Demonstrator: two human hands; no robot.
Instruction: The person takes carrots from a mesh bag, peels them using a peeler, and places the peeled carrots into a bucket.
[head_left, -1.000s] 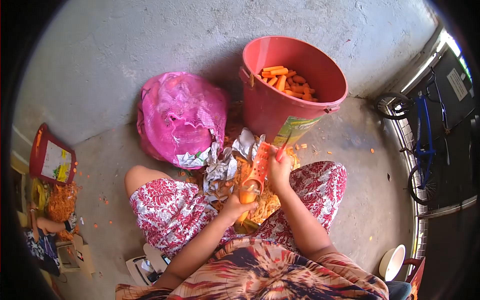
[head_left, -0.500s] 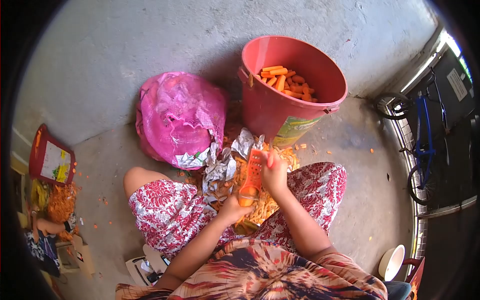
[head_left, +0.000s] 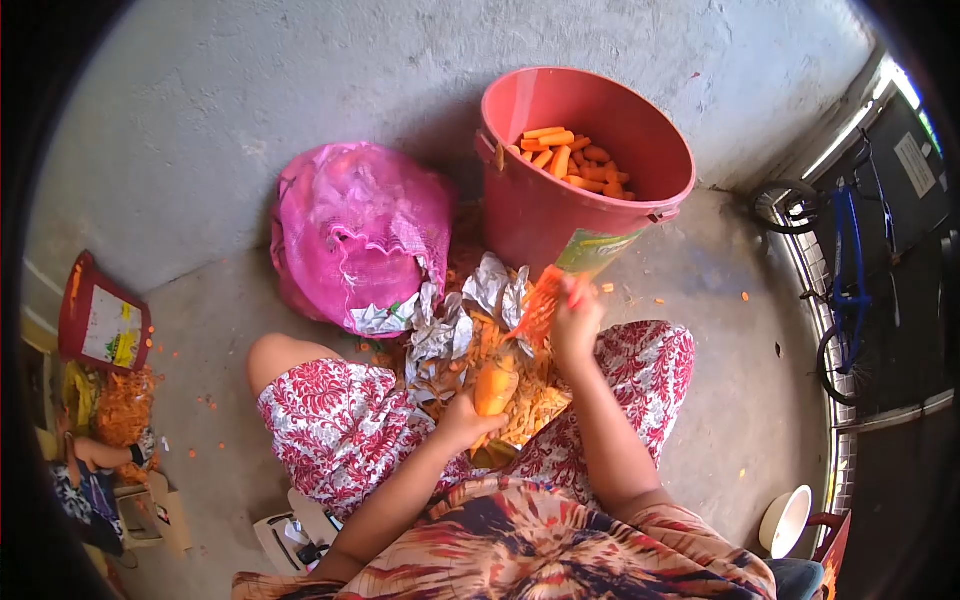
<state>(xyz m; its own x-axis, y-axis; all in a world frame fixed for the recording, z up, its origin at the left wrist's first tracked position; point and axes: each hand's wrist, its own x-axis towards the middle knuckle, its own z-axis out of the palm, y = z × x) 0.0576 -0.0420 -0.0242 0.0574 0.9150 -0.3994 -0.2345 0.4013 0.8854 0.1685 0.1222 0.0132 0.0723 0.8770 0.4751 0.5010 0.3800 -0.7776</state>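
Observation:
My left hand (head_left: 464, 423) is closed round a thick carrot (head_left: 494, 391), its upper end sticking out above the fingers. An orange plastic peeler (head_left: 540, 306) with holes in its body, blurred by motion, is gripped in my right hand (head_left: 577, 325). The peeler stands up and to the right of the carrot, apart from it. Below both hands, between my legs, lies a heap of carrot peelings (head_left: 535, 400). Crumpled silvery-grey paper (head_left: 440, 335) lies along the heap's left side.
A large red bucket (head_left: 570, 225) with peeled carrots (head_left: 565, 155) stands ahead, beside a full pink mesh sack (head_left: 360, 235). At far left, another person's arm (head_left: 105, 454) is near a smaller bucket (head_left: 110, 325). A blue bicycle (head_left: 848, 285) and a white bowl (head_left: 785, 522) are at right.
My right hand has moved up and to the right with the peeler, away from the carrot. My left hand stays nearly in place, with more of the carrot now showing.

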